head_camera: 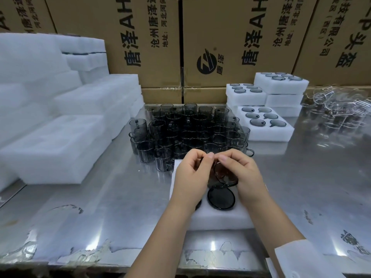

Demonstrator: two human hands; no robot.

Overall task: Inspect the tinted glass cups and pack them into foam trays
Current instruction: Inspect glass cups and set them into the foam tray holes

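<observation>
My left hand [191,173] and my right hand [244,173] together hold one tinted glass cup [224,173] tilted over a white foam tray [218,217] near the table's front. Both hands' fingers curl round the cup's rim, fingertips nearly meeting at its top. Just below it, another tinted cup [220,197] sits in a tray hole, and a further cup's edge shows under my left wrist. A dense cluster of loose tinted cups [188,131] stands behind the tray.
Filled foam trays [267,135] lie and stack at the back right. Bare foam blocks [56,141] pile up on the left. Clear glass items [339,109] lie far right. Cardboard boxes [230,47] wall the back. The steel table [120,207] has peeling film at its front edge.
</observation>
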